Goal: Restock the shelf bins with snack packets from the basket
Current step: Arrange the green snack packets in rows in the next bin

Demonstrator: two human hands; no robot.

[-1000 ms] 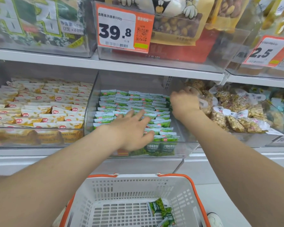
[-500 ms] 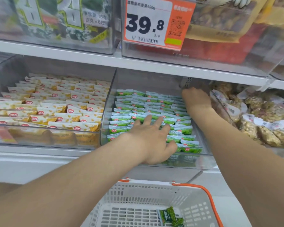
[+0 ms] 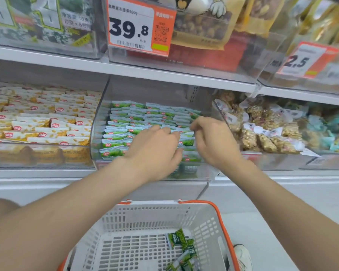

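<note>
The clear plastic middle shelf bin [image 3: 202, 174] is packed with rows of small green-and-white snack packets [image 3: 121, 132], and both hands are inside it. The left hand [image 3: 155, 149] lies palm down on the front rows, released, its fingers loosely spread and touching the packet tops. The right hand [image 3: 213, 141] is just beside it, towards the bin's right wall, with its fingers [image 3: 194, 127] curled at the edge of a packet row. Motion blur there means I cannot tell whether they actually pinch a packet.

Below the shelf, between the forearms, sits the white slotted plastic basket with an orange rim [image 3: 145, 218]. A few dark green snack packets [image 3: 176, 238] lie loose on its floor near the right side.

The neighbouring clear bin on the left holds yellow-and-white packets [image 3: 37, 122], and the bin on the right holds clear bags of brown snacks [image 3: 266, 133]. An orange-and-white price tag reading 39.8 [image 3: 131, 26] hangs on the bin above.
</note>
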